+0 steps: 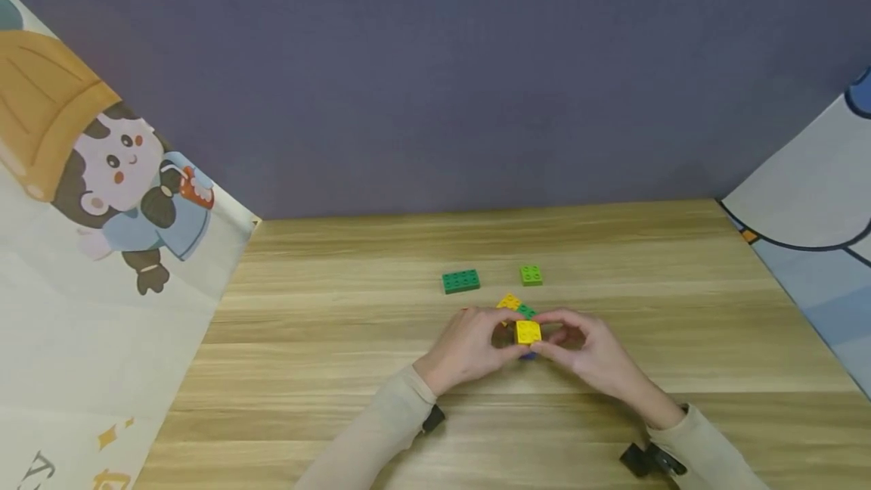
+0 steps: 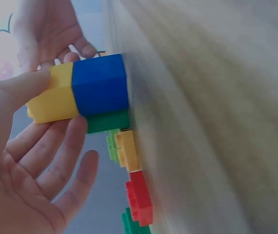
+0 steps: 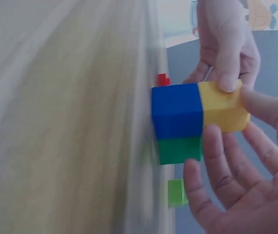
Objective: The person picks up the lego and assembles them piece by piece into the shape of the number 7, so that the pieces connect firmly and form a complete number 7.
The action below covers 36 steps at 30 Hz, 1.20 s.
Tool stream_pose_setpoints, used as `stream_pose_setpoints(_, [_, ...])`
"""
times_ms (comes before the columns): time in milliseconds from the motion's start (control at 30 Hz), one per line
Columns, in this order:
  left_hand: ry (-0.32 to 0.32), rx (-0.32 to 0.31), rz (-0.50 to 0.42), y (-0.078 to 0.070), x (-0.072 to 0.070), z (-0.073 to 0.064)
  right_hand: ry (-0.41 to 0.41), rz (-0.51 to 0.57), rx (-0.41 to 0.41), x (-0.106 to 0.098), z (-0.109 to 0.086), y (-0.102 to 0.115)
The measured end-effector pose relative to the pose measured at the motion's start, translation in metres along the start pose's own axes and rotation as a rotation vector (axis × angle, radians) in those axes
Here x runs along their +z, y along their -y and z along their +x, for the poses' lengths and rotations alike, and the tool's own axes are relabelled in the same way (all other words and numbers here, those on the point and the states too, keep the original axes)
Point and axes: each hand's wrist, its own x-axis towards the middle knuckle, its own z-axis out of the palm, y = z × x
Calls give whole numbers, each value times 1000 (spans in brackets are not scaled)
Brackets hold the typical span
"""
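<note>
A yellow toy building brick (image 1: 528, 333) sits on top of a blue brick (image 2: 100, 85). My left hand (image 1: 469, 346) pinches the yellow brick from the left, thumb and fingers on opposite sides. From the right, my right hand (image 1: 599, 354) pinches the same brick between thumb and fingers. Directly behind the blue brick stands a green brick (image 3: 180, 150), its studs showing beyond the fingers in the head view. The blue brick is mostly hidden there under the yellow one, but both wrist views show its plain side, with its base close to the tabletop.
Another yellow brick (image 1: 509, 302) lies just behind the hands. A red brick (image 2: 140, 199) is mostly hidden by the left hand in the head view. Farther back on the wooden table (image 1: 327, 369) are a dark green brick (image 1: 461, 281) and a light green brick (image 1: 531, 275).
</note>
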Motion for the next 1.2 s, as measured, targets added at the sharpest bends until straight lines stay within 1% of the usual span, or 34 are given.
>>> stream_pose_setpoints(233, [-2,1,-9,1,3,1,14,16,71,-5,0,6])
stream_pose_setpoints(333, [-1,-6,-2,1,2,1,9,31,76,-6,2,6])
stream_pose_setpoints(500, [-2,-7,10,1,1,1,-28,37,62,-10,4,5])
stream_pose_setpoints(600, [-2,-9,17,1,0,0,-49,26,57,-12,7,5])
stream_pose_setpoints(800, [1,-4,27,1,0,-1,-82,6,71,-15,11,1])
stream_pose_setpoints(1000, [17,-9,22,0,-3,-2,-74,33,93,-15,14,-3])
stream_pose_setpoints(1200, [24,-19,16,-1,-5,-3,-77,15,113,-14,16,-7])
